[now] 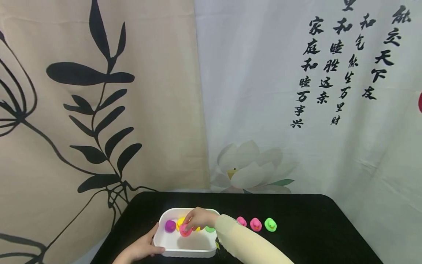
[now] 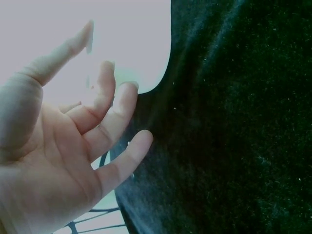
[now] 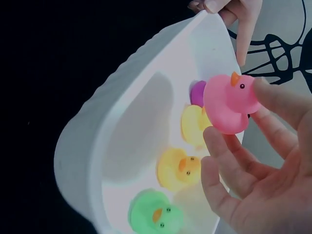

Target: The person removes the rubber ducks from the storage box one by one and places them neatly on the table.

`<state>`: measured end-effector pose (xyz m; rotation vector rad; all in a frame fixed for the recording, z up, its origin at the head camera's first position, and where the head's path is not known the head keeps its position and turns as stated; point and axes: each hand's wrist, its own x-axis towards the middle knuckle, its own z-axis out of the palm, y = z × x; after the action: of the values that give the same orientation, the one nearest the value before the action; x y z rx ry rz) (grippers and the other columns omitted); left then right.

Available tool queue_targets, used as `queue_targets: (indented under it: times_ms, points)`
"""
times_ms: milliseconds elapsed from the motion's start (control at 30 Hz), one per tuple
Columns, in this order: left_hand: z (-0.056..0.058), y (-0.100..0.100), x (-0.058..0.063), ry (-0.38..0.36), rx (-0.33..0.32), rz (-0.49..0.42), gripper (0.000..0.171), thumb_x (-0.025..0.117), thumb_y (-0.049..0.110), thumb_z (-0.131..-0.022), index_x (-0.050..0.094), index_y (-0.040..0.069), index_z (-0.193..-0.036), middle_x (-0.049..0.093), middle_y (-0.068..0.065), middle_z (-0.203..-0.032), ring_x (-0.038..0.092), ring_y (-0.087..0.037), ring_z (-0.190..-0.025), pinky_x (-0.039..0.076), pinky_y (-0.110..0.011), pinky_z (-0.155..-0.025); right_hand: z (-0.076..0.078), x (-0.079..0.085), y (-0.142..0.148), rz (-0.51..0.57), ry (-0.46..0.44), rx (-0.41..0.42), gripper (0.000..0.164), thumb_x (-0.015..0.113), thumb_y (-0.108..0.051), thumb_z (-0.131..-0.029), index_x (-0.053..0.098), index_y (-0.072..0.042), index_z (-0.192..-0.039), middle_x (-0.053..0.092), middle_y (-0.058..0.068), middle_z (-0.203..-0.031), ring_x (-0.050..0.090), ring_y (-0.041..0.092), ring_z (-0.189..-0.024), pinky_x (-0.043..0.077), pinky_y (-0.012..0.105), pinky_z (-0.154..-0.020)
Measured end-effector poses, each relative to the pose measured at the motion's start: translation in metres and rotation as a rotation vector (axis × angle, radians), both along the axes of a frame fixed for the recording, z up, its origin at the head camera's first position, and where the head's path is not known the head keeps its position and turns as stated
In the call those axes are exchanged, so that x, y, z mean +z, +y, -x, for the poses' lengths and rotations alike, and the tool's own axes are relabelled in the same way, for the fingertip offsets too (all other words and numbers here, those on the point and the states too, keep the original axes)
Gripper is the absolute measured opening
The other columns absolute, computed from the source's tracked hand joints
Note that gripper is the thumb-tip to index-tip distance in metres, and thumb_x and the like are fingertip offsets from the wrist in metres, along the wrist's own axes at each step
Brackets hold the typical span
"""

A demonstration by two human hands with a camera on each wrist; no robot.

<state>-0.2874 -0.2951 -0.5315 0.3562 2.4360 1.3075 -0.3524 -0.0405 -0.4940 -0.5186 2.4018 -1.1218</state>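
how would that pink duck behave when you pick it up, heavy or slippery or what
Probably light: the right hand holds the pink duck with fingertips alone. Its smooth, rounded, glossy body could slip from a loose pinch. It looks like soft, slightly translucent plastic, so likely squashy rather than fragile.

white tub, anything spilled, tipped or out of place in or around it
Nothing stands out. The white tub sits flat on the black table; the right hand pinches a pink duck over it, and the left hand steadies its rim.
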Motion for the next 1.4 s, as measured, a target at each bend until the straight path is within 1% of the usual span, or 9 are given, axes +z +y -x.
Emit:
queue_targets:
  times_ms: [133, 467, 667, 733, 800, 933, 1067, 1200, 1400]
  points:
    - [0.001, 0.000, -0.002, -0.015, 0.022, 0.001, 0.100, 0.074, 0.025, -0.086, 0.005, -0.013, -0.148, 0.043, -0.036, -0.125, 0.055, -0.025, -0.073, 0.053, -0.041, -0.066, 0.001, 0.001, 0.008, -0.024, -0.001, -0.002, 0.006, 0.077, -0.018, -0.081, 0.076, -0.017, -0.087, 0.067, -0.004, -0.076, 0.063, 0.024, -0.075, 0.053, 0.052, -0.072]
    - [0.004, 0.004, -0.005, -0.047, 0.048, 0.025, 0.101, 0.073, 0.025, -0.087, 0.002, -0.011, -0.149, 0.028, -0.042, -0.136, 0.055, -0.026, -0.077, 0.054, -0.042, -0.071, 0.000, 0.009, 0.034, -0.023, -0.021, 0.006, 0.008, 0.077, -0.018, -0.082, 0.076, -0.016, -0.090, 0.068, -0.003, -0.080, 0.063, 0.025, -0.076, 0.053, 0.052, -0.074]
    - [0.005, 0.005, -0.005, -0.061, 0.042, 0.015, 0.101, 0.072, 0.024, -0.088, 0.000, -0.011, -0.148, 0.016, -0.046, -0.141, 0.057, -0.029, -0.086, 0.055, -0.050, -0.076, 0.001, 0.011, 0.048, -0.002, -0.033, -0.003, 0.009, 0.076, -0.017, -0.082, 0.075, -0.015, -0.091, 0.068, -0.002, -0.083, 0.063, 0.025, -0.078, 0.053, 0.052, -0.077]
    - [0.005, 0.004, -0.005, -0.064, 0.036, 0.010, 0.101, 0.072, 0.024, -0.088, -0.001, -0.011, -0.148, 0.014, -0.046, -0.141, 0.057, -0.030, -0.088, 0.055, -0.051, -0.075, 0.001, 0.011, 0.052, 0.003, -0.034, -0.008, 0.009, 0.076, -0.016, -0.082, 0.075, -0.015, -0.091, 0.068, -0.001, -0.083, 0.063, 0.026, -0.079, 0.053, 0.053, -0.078]
    - [0.005, 0.004, -0.005, -0.063, 0.032, 0.016, 0.101, 0.073, 0.024, -0.088, -0.001, -0.010, -0.148, 0.015, -0.046, -0.141, 0.057, -0.029, -0.086, 0.055, -0.049, -0.074, 0.002, 0.010, 0.057, 0.004, -0.033, -0.009, 0.010, 0.076, -0.016, -0.082, 0.076, -0.016, -0.092, 0.068, -0.002, -0.084, 0.063, 0.028, -0.080, 0.052, 0.054, -0.078]
    - [0.005, 0.005, -0.006, -0.059, 0.024, 0.019, 0.101, 0.073, 0.024, -0.088, -0.001, -0.011, -0.148, 0.016, -0.046, -0.140, 0.057, -0.028, -0.086, 0.055, -0.047, -0.073, 0.004, 0.009, 0.069, 0.019, -0.036, -0.004, 0.010, 0.076, -0.015, -0.083, 0.076, -0.016, -0.093, 0.068, -0.001, -0.087, 0.063, 0.027, -0.079, 0.052, 0.056, -0.077]
    - [0.006, 0.006, -0.005, -0.059, 0.021, 0.019, 0.102, 0.072, 0.023, -0.088, -0.002, -0.011, -0.148, 0.016, -0.046, -0.140, 0.057, -0.029, -0.086, 0.055, -0.048, -0.074, 0.006, 0.008, 0.079, 0.030, -0.030, -0.008, 0.011, 0.075, -0.014, -0.083, 0.076, -0.016, -0.093, 0.068, -0.001, -0.089, 0.064, 0.022, -0.077, 0.052, 0.054, -0.075]
    - [0.005, 0.006, -0.004, -0.065, 0.029, 0.023, 0.103, 0.073, 0.023, -0.087, -0.002, -0.011, -0.148, 0.014, -0.046, -0.140, 0.057, -0.030, -0.087, 0.055, -0.048, -0.075, 0.006, 0.009, 0.091, 0.014, -0.015, -0.014, 0.011, 0.076, -0.017, -0.083, 0.075, -0.018, -0.093, 0.069, -0.002, -0.089, 0.064, 0.021, -0.077, 0.051, 0.051, -0.074]
    - [0.005, 0.006, -0.001, -0.061, 0.032, 0.031, 0.103, 0.073, 0.025, -0.087, -0.002, -0.011, -0.148, 0.012, -0.046, -0.141, 0.057, -0.029, -0.087, 0.055, -0.049, -0.075, 0.007, 0.013, 0.108, 0.019, 0.001, -0.008, 0.011, 0.076, -0.018, -0.083, 0.074, -0.018, -0.094, 0.069, -0.002, -0.089, 0.066, 0.023, -0.079, 0.051, 0.053, -0.075]
